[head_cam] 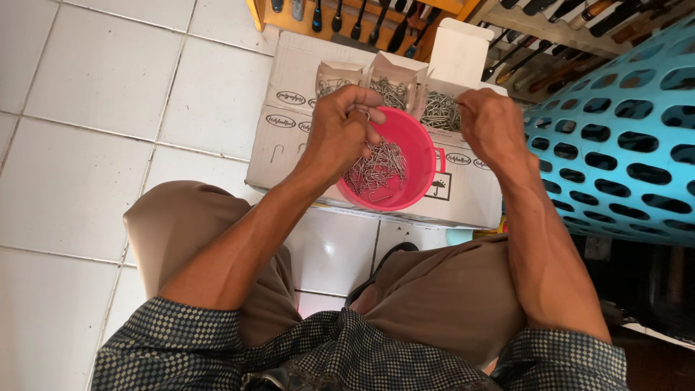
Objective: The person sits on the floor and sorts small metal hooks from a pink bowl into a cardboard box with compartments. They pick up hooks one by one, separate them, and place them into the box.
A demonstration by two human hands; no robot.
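Note:
A pink plastic bowl [418, 142] holding a heap of small metal hooks [380, 166] rests on a white cardboard carton [289, 130] in front of my knees. My left hand [340, 130] hovers over the bowl's left side, fingers pinched on a few metal hooks. Just right of the bowl, my right hand [491, 124] is curled shut near a small open box of hooks [440, 110]; what it holds is hidden.
Two more small open boxes of hooks [391, 88] stand behind the bowl. A blue perforated plastic basket [622, 137] is close on the right. A rack of tool handles [362, 18] lies beyond the carton. White floor tiles [101, 108] spread to the left.

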